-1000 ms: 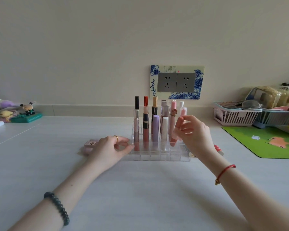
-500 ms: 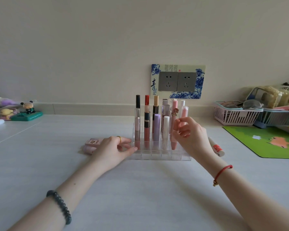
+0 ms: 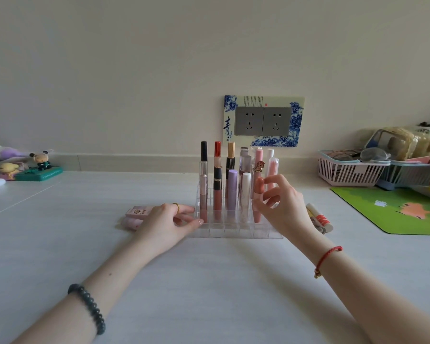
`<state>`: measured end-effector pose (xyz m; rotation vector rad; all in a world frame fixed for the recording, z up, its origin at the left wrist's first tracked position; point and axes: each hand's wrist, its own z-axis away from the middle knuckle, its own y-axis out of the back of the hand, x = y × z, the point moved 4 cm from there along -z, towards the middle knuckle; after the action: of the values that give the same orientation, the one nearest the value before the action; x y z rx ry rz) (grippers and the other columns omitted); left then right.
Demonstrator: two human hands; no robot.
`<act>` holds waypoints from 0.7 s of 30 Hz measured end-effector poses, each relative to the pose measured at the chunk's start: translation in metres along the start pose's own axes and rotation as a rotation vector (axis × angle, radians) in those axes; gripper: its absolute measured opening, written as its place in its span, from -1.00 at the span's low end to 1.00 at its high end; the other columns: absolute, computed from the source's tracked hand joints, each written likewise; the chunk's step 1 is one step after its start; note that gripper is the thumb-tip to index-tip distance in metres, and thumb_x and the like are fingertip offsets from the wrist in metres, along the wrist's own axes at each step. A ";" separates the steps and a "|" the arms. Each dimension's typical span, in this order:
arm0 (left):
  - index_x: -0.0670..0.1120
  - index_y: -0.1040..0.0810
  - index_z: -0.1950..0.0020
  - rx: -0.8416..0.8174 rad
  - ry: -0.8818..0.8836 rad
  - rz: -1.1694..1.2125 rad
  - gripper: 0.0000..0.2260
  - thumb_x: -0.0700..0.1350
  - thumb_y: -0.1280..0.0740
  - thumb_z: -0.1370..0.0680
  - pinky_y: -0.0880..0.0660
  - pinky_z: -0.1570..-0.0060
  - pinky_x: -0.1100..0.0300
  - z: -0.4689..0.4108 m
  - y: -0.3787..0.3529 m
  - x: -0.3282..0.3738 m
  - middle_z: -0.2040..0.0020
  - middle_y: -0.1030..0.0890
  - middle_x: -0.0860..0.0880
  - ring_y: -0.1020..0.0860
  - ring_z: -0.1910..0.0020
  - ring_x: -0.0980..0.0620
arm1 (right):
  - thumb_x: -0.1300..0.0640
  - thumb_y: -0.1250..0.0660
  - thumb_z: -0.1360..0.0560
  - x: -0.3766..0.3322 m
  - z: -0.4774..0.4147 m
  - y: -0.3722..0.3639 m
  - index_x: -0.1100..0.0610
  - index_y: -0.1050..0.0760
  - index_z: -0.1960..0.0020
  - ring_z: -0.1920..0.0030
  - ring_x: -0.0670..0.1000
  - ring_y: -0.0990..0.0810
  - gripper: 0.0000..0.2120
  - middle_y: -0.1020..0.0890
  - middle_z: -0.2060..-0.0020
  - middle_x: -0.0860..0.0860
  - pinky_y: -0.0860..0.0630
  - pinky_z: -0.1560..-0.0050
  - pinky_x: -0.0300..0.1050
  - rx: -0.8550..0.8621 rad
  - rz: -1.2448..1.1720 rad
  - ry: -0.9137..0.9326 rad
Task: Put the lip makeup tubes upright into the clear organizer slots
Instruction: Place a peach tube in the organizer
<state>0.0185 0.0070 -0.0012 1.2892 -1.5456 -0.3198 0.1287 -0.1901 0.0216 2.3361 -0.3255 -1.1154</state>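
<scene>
The clear organizer (image 3: 233, 230) stands mid-table, with several lip tubes upright in its back rows. My right hand (image 3: 283, 209) is at its right side; thumb and fingertips touch a peach-pink tube (image 3: 258, 188) that stands upright in a slot. My left hand (image 3: 166, 223) lies flat on the table, its fingertips resting against the organizer's left wall and holding nothing. Two pink tubes (image 3: 137, 211) lie behind my left hand. A white tube with a red label (image 3: 319, 217) lies to the right of the organizer, partly hidden by my right wrist.
A green mat (image 3: 395, 212) lies at the right, with a pink basket (image 3: 350, 171) and a blue one behind it. Small figurines (image 3: 39, 167) stand at the far left. A wall socket (image 3: 262, 121) is behind the organizer.
My right hand lowered the peach-pink tube from a tilt into a slot, so it now stands upright, and the fingers have loosened. My left hand stayed against the organizer.
</scene>
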 end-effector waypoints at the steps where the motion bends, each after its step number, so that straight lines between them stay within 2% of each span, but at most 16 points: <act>1: 0.00 -0.55 -0.18 -0.003 -0.001 -0.003 -0.63 0.11 -0.37 -0.43 -0.24 0.13 0.36 0.000 0.000 0.000 0.02 -0.67 0.12 -0.50 0.06 0.22 | 0.21 -0.36 -0.42 0.000 0.000 0.000 0.12 -0.35 -0.11 0.29 -0.18 -0.48 -0.69 -0.54 0.26 -0.07 -0.34 0.34 -0.45 -0.004 0.000 0.000; 4: 0.00 -0.54 -0.19 -0.010 -0.008 -0.010 -0.62 0.11 -0.37 -0.43 -0.26 0.16 0.40 -0.001 -0.001 0.000 0.01 -0.67 0.13 -0.49 0.07 0.24 | 0.21 -0.36 -0.42 0.000 0.000 0.000 0.11 -0.35 -0.10 0.29 -0.20 -0.47 -0.70 -0.53 0.27 -0.09 -0.35 0.34 -0.44 -0.002 -0.002 0.005; 7: 0.01 -0.54 -0.18 0.000 -0.012 -0.027 -0.63 0.12 -0.36 -0.43 -0.22 0.24 0.60 0.000 0.001 0.001 0.00 -0.67 0.13 -0.47 0.08 0.25 | 0.21 -0.35 -0.42 0.000 0.000 0.001 0.08 -0.35 -0.05 0.29 -0.21 -0.47 -0.74 -0.55 0.25 -0.07 -0.32 0.36 -0.45 0.010 -0.004 0.004; 9: 0.00 -0.54 -0.18 -0.007 -0.013 -0.017 -0.63 0.12 -0.36 -0.43 -0.24 0.26 0.50 0.000 0.001 0.001 0.01 -0.67 0.13 -0.48 0.06 0.25 | 0.22 -0.35 -0.42 0.000 0.000 0.002 0.05 -0.33 -0.01 0.30 -0.23 -0.47 -0.74 -0.55 0.26 -0.07 -0.30 0.38 -0.45 0.015 0.001 0.004; 12: -0.01 -0.55 -0.18 -0.015 -0.007 -0.013 -0.62 0.12 -0.37 -0.43 -0.25 0.24 0.46 0.000 0.000 0.000 0.01 -0.67 0.12 -0.49 0.06 0.24 | 0.22 -0.35 -0.42 0.000 0.000 0.002 0.03 -0.31 0.00 0.31 -0.23 -0.46 -0.74 -0.54 0.28 -0.09 -0.29 0.39 -0.46 0.009 0.008 0.005; 15: 0.00 -0.55 -0.18 -0.009 -0.011 -0.021 -0.62 0.12 -0.37 -0.43 -0.25 0.25 0.56 0.000 0.000 0.000 0.01 -0.67 0.13 -0.47 0.08 0.26 | 0.22 -0.35 -0.42 0.000 0.000 0.002 0.08 -0.35 -0.05 0.31 -0.23 -0.47 -0.74 -0.55 0.26 -0.07 -0.30 0.39 -0.46 0.010 0.005 0.000; 18: 0.01 -0.54 -0.18 -0.012 -0.009 -0.022 -0.63 0.13 -0.36 -0.43 -0.24 0.25 0.50 0.000 0.001 0.001 0.01 -0.66 0.13 -0.46 0.09 0.25 | 0.22 -0.35 -0.42 0.001 -0.001 0.002 0.10 -0.36 -0.08 0.32 -0.23 -0.46 -0.72 -0.56 0.25 -0.06 -0.29 0.39 -0.47 0.011 0.011 -0.002; 21: 0.02 -0.54 -0.19 -0.009 -0.003 -0.018 -0.63 0.13 -0.36 -0.43 -0.19 0.28 0.63 0.000 0.001 0.001 0.02 -0.66 0.14 -0.46 0.09 0.25 | 0.21 -0.36 -0.42 0.001 -0.001 0.001 0.11 -0.37 -0.08 0.31 -0.23 -0.46 -0.72 -0.56 0.24 -0.06 -0.30 0.38 -0.45 0.015 0.013 -0.001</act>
<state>0.0180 0.0068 -0.0002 1.2969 -1.5336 -0.3404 0.1302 -0.1913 0.0221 2.3434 -0.3493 -1.1114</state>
